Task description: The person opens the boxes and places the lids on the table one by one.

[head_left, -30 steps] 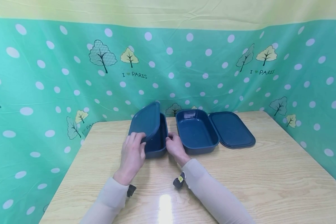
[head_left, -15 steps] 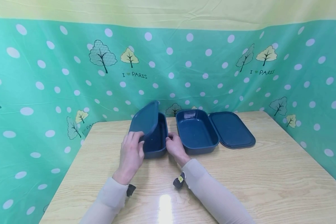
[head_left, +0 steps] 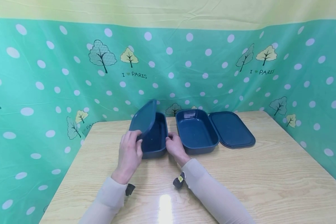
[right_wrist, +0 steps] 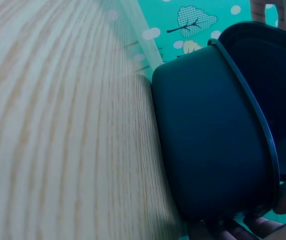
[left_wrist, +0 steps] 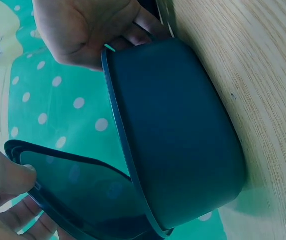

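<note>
A dark blue rectangular food container (head_left: 154, 154) stands on the table, its inside partly uncovered. Tilted up over its left side is a matching lid (head_left: 143, 119), the right edge raised. My left hand (head_left: 129, 152) pinches the near edge of this lid, with the thumb (left_wrist: 20, 177) on one face in the left wrist view. On the container's right side, my right hand (head_left: 175, 147) grips the wall, thumb at the rim and fingers along the outside. The right wrist view shows the container's end wall (right_wrist: 208, 140) close up, with the lid (right_wrist: 268, 80) leaning beyond it.
A second blue container (head_left: 197, 151) without a cover stands just right of my right hand. Another lid (head_left: 233, 129) lies flat beside it. Behind the wooden table (head_left: 268, 180) hangs a green dotted cloth (head_left: 170, 74).
The lid has tipped up more steeply, leaning to the left, and more of the container's inside shows. My left hand has shifted slightly left with it. My right hand stays put.
</note>
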`<state>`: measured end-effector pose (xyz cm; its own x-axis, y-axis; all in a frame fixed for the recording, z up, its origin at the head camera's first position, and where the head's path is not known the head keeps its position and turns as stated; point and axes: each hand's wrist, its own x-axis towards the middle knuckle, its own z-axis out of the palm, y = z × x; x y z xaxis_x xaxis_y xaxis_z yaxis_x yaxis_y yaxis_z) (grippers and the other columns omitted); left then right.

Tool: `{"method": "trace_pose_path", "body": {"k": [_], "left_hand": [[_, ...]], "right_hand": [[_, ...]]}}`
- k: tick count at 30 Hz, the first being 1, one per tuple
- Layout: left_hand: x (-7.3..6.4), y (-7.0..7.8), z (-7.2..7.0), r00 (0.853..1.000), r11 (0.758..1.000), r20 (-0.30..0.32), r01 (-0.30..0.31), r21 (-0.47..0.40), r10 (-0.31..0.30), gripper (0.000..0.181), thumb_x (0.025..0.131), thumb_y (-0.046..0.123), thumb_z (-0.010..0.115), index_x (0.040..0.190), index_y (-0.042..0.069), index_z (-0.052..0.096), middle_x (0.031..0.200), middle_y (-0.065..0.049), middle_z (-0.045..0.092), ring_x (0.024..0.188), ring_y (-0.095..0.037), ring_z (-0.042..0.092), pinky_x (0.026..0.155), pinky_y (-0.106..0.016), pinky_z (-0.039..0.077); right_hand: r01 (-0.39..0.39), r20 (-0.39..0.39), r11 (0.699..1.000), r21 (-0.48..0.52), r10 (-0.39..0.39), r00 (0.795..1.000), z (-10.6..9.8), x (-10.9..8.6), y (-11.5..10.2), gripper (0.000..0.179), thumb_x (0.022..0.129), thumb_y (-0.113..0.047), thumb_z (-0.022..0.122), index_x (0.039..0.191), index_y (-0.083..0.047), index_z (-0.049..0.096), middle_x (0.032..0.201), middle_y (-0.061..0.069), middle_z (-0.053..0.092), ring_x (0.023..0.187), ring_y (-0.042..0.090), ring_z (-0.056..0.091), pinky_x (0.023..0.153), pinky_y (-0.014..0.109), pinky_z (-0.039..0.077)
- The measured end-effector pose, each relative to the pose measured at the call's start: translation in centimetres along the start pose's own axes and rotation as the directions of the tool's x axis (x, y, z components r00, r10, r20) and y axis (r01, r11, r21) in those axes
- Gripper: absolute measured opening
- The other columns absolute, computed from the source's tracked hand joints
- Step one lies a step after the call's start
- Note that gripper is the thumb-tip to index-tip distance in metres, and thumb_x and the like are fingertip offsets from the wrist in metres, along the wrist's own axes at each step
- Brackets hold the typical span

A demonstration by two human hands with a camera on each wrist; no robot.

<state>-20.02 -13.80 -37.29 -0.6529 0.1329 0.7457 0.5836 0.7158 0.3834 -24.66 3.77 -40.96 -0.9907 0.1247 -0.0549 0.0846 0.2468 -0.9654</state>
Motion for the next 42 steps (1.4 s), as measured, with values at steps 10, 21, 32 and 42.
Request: {"method": "trace_pose_path", "body": {"k": [10,21,32,42], "left_hand": [[0.15,-0.12,-0.12,0.999,0.999,-0.043,0.011,-0.033,-0.012,0.027,0.083,-0.011,0.061,0.107,-0.002,0.058,0.098,-0.017,0.056,0.09,-0.034,0.052,0.08,-0.043,0.044],[0.27,-0.12,-0.27,0.996,0.998,-0.074,0.036,-0.052,-0.04,0.028,0.081,-0.012,0.063,0.107,-0.003,0.058,0.098,-0.017,0.057,0.09,-0.034,0.052,0.08,-0.044,0.043],[0.37,-0.08,-0.56,0.995,0.998,-0.094,0.039,-0.039,-0.043,0.025,0.085,-0.009,0.061,0.108,-0.002,0.058,0.098,-0.017,0.056,0.09,-0.034,0.052,0.079,-0.044,0.043],[0.41,-0.19,-0.57,0.992,0.997,-0.11,0.058,-0.057,-0.064,0.024,0.086,-0.008,0.06,0.109,-0.003,0.058,0.097,-0.018,0.056,0.089,-0.032,0.051,0.076,-0.041,0.042]], "right_hand": [[-0.014,0.001,1.0,0.0,0.014,1.0,0.05,0.0,-0.04,0.034,0.098,-0.011,0.045,0.128,0.003,0.052,0.125,0.017,0.055,0.119,0.028,0.049,0.102,0.044,0.039],[-0.018,0.003,1.0,0.004,0.018,1.0,0.05,0.02,-0.04,0.035,0.098,-0.012,0.044,0.129,0.003,0.051,0.127,0.018,0.054,0.12,0.028,0.048,0.103,0.044,0.039],[-0.03,0.013,1.0,0.005,0.03,0.999,0.01,0.02,-0.03,0.036,0.099,-0.014,0.044,0.131,0.002,0.05,0.13,0.017,0.052,0.122,0.028,0.047,0.104,0.045,0.038],[-0.027,0.012,1.0,0.003,0.027,1.0,0.0,0.04,-0.04,0.035,0.099,-0.014,0.044,0.13,0.001,0.051,0.129,0.016,0.053,0.12,0.027,0.048,0.104,0.044,0.038]]}}
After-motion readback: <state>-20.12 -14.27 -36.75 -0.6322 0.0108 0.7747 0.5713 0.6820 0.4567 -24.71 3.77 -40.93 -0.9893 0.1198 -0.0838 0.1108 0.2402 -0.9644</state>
